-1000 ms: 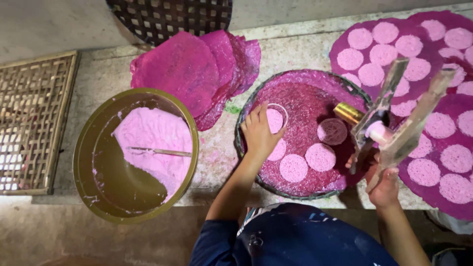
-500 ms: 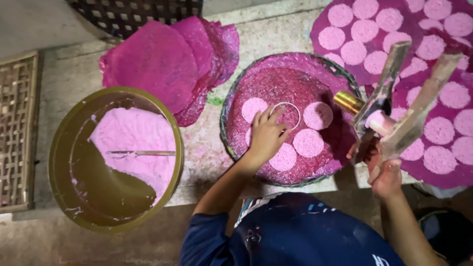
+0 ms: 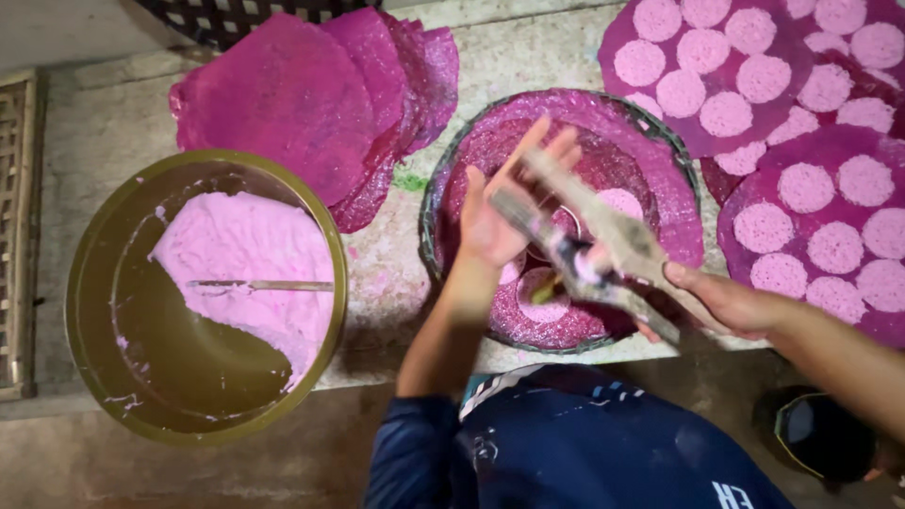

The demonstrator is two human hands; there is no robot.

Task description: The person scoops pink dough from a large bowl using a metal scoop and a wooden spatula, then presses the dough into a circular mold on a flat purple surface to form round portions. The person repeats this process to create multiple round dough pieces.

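My left hand [image 3: 498, 212] is lifted above a round tray [image 3: 436, 179] lined with a magenta sheet. The fingers are stretched out, the palm faces right, and it holds nothing. My right hand [image 3: 728, 303] grips the near end of a paste-smeared wooden two-armed tool [image 3: 603, 236]. The tool reaches left over the tray, and its tips lie close against my left palm. Pale pink discs [image 3: 622, 201] lie on the tray's sheet, partly hidden by the tool and hands. A small ring under the tool is hard to make out.
A wide olive bowl [image 3: 92, 247] of pink paste [image 3: 236, 254] with a thin stick across it stands at the left. Plain magenta sheets [image 3: 292, 99] are stacked behind it. Sheets covered with several pink discs [image 3: 745, 90] lie at the right. A woven rack [image 3: 14, 226] sits at the far left edge.
My left hand has left the ring it pressed on the tray and risen with its fingers spread. My right hand has swung the wooden tool left over the tray.
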